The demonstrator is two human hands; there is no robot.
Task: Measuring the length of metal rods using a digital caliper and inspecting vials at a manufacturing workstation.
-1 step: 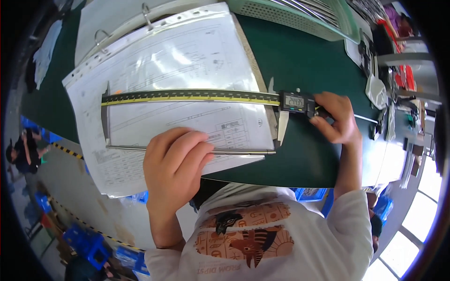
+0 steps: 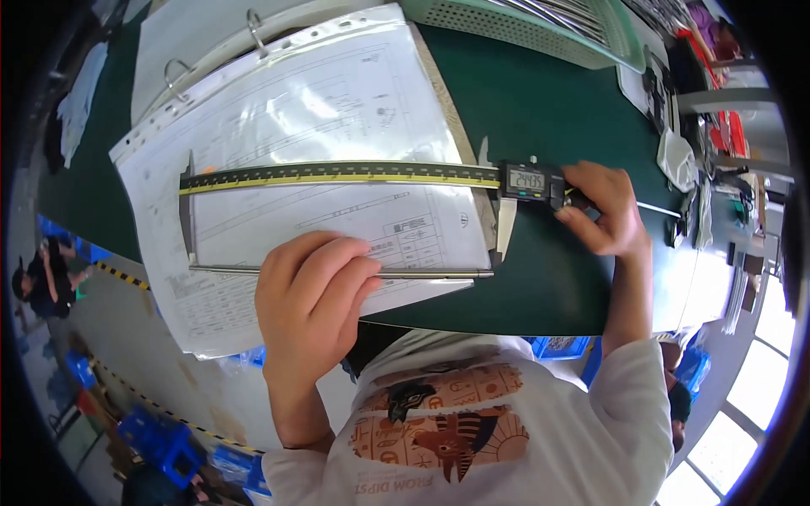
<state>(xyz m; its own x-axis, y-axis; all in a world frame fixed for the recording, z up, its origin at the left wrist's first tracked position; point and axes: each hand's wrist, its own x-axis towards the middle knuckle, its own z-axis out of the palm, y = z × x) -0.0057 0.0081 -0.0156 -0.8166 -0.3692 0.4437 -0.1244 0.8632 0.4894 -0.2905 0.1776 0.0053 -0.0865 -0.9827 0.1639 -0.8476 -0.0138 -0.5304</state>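
My left hand point(image 2: 316, 295) is closed round the middle of a thin metal rod point(image 2: 434, 274), which lies level above the sheets. A long digital caliper point(image 2: 337, 174) stretches across the binder's pages, its lower jaws reaching down to the two ends of the rod. My right hand point(image 2: 606, 209) grips the caliper at its right end, beside the display housing point(image 2: 530, 182). Beneath both lies an open ring binder with technical drawings in clear sleeves point(image 2: 312, 101). My left fingers cover part of the rod.
A pale green perforated basket point(image 2: 515, 38) holding several metal rods stands at the far right of the dark green table point(image 2: 557, 110). White cloth point(image 2: 83, 105) lies at the far left. People point(image 2: 46, 274) and blue bins point(image 2: 160, 443) are beyond the table.
Hardly anything differs. The binder, caliper and rod sit slightly further left in the picture, while both hands keep their grips.
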